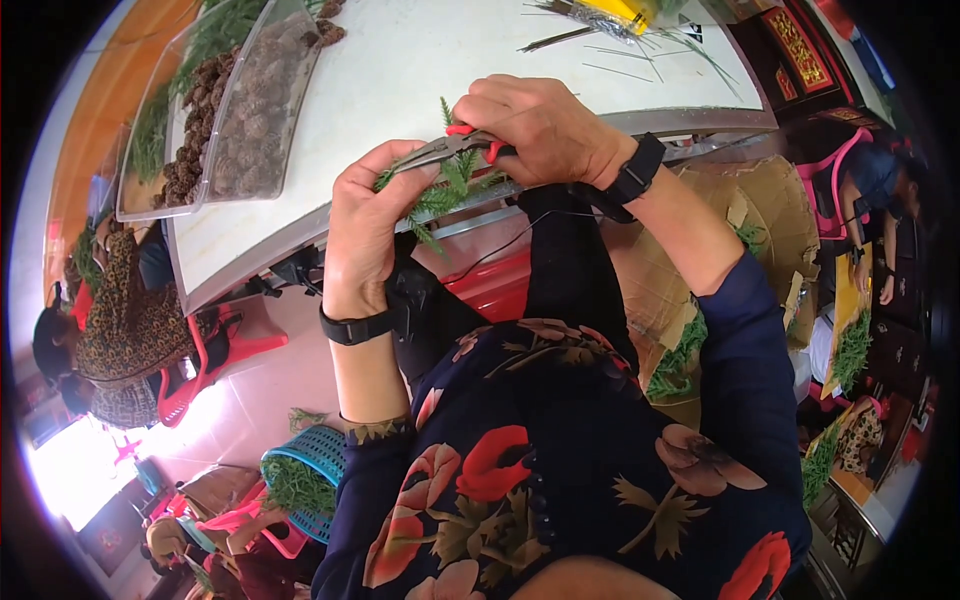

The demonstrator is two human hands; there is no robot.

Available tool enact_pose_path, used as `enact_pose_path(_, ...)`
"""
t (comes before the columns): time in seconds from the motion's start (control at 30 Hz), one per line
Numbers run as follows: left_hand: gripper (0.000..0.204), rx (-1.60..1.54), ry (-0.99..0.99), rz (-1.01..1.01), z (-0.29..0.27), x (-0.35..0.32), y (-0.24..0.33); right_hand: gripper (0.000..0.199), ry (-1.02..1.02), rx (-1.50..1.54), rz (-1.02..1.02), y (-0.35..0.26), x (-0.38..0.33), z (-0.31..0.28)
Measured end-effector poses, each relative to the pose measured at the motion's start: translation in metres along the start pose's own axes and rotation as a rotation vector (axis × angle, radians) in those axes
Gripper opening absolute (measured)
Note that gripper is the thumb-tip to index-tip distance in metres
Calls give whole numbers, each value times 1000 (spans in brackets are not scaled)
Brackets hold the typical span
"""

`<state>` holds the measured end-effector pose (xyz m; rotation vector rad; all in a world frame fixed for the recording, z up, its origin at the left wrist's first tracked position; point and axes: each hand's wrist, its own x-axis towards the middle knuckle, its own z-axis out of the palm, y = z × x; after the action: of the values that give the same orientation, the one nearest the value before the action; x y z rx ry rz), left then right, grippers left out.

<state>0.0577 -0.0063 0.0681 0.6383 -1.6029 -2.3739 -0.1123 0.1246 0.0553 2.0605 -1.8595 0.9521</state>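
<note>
A: ok what's the right grip (pixel 530 130) got?
B: red-handled pliers (pixel 437 152), jaws right up by the left grip (pixel 372 205), which has a green sprig (pixel 459 173) pinched.
A: and the table (pixel 380 60)?
B: clear bin (pixel 232 185) with pine cones (pixel 197 105), some thin dark rods (pixel 558 40) too.

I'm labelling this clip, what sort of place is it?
Probably a small craft workshop: the right hand holds red-handled pliers by a green sprig, pine cones sit in a clear container, and a blue basket holds more greenery.
</note>
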Motion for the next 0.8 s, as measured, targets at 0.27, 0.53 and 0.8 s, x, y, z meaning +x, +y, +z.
enact_pose_path(0.27, 12, 311, 323, 352, 19, 4, -20, 17, -41, 62, 353, -19, -5, 3)
enact_pose_path(0.53, 13, 1305, 626, 1001, 31, 12, -29, 14, -183, 224, 743, -41, -7, 8)
enact_pose_path(0.8, 9, 1639, 578, 823, 32, 22, -31, 20, -294, -189, 814, -45, 7, 9)
